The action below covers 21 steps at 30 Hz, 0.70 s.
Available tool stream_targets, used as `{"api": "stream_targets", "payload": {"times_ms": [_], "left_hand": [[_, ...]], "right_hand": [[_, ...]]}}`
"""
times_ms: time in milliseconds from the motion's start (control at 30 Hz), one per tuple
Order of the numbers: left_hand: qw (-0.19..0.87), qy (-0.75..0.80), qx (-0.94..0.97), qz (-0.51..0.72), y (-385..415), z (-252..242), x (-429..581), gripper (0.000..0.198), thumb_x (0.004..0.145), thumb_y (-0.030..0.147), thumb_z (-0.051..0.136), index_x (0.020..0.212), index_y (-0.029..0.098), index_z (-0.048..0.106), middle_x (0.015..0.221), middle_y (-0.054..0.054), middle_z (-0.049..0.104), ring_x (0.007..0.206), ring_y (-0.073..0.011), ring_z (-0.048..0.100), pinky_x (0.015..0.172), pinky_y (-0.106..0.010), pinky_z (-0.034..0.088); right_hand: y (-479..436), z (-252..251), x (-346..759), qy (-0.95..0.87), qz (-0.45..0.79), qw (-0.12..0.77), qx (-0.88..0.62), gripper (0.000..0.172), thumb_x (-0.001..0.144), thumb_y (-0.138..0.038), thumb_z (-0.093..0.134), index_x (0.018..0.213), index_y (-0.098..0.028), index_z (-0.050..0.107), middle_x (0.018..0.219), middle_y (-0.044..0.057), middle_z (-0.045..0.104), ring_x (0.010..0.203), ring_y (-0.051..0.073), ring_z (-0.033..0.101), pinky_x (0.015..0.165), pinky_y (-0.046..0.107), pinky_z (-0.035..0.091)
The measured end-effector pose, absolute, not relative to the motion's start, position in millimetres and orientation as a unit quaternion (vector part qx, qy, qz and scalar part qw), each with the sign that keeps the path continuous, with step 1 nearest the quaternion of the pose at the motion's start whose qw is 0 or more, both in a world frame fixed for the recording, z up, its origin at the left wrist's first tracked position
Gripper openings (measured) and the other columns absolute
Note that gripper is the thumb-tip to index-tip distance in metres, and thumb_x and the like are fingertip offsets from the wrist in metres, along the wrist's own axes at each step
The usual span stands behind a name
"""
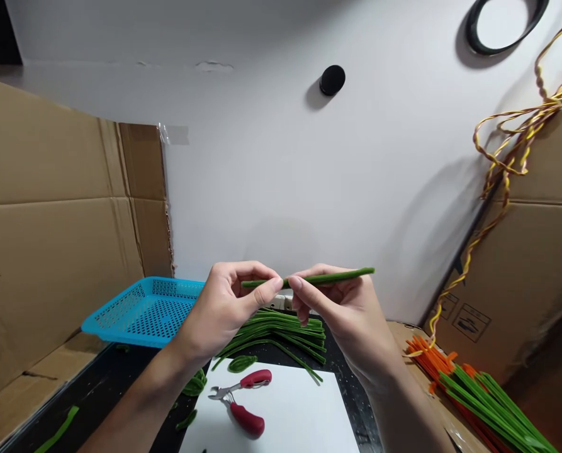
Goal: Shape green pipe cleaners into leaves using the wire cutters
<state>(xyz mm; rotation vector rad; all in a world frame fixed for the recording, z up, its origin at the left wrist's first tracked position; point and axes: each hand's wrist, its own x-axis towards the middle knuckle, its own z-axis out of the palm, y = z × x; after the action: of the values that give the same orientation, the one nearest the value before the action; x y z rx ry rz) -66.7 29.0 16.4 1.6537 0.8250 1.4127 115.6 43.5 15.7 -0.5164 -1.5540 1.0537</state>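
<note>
A fuzzy green pipe cleaner (342, 277), folded or bunched into a thick strip, is held level between both hands. My left hand (233, 302) pinches its left part between thumb and fingers. Close beside it, my right hand (344, 305) grips the middle with thumb and fingers, and the right end sticks out past the knuckles. Below the hands lie nippers (247, 420) with red handles, jaws spread, on a white sheet (304, 415). A leaf-shaped green loop (241, 363) rests at the sheet's upper edge. Behind it is a bundle of long green pipe cleaners (281, 330).
A blue perforated basket (120, 333) stands left on the black tabletop (96, 390). More green loops (194, 384) lie beside the sheet. Orange (434, 362) and green stems (498, 406) lie at right. Cardboard (58, 157) flanks both sides; a twisted yellow-brown cable (469, 251) hangs at right.
</note>
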Motion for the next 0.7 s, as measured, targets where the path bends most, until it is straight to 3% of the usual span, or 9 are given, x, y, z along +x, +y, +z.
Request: {"api": "stream_targets", "payload": {"times_ms": [133, 300, 700], "left_hand": [[0.41, 0.317, 0.594, 0.616, 34, 8, -58, 0.029, 0.089, 0.043, 0.082, 0.088, 0.016, 0.071, 0.051, 0.009, 0.044, 0.039, -0.0023, 0.035, 0.036, -0.014, 0.025], [0.388, 0.315, 0.596, 0.628, 33, 4, -53, 0.032, 0.091, 0.047, 0.08, 0.089, 0.016, 0.07, 0.071, 0.0, 0.068, 0.041, -0.0035, 0.05, 0.036, -0.014, 0.032], [0.422, 0.311, 0.599, 0.605, 29, 9, -52, 0.029, 0.093, 0.042, 0.077, 0.09, 0.015, 0.068, 0.069, -0.001, 0.069, 0.04, -0.0039, 0.049, 0.035, -0.014, 0.034]], "right_hand": [[45, 13, 109, -0.607, 0.483, 0.596, -0.209, 0.022, 0.086, -0.036, 0.086, 0.08, -0.015, 0.078, 0.065, 0.003, 0.069, 0.053, 0.012, 0.061, 0.048, 0.023, 0.051], [46, 13, 104, -0.574, 0.525, 0.595, -0.202, 0.024, 0.085, -0.036, 0.086, 0.079, -0.015, 0.078, 0.066, 0.002, 0.068, 0.048, 0.009, 0.058, 0.043, 0.022, 0.049], [45, 15, 107, -0.583, 0.512, 0.597, -0.205, 0.024, 0.087, -0.036, 0.086, 0.078, -0.015, 0.078, 0.064, 0.001, 0.068, 0.046, 0.008, 0.058, 0.043, 0.02, 0.048]]}}
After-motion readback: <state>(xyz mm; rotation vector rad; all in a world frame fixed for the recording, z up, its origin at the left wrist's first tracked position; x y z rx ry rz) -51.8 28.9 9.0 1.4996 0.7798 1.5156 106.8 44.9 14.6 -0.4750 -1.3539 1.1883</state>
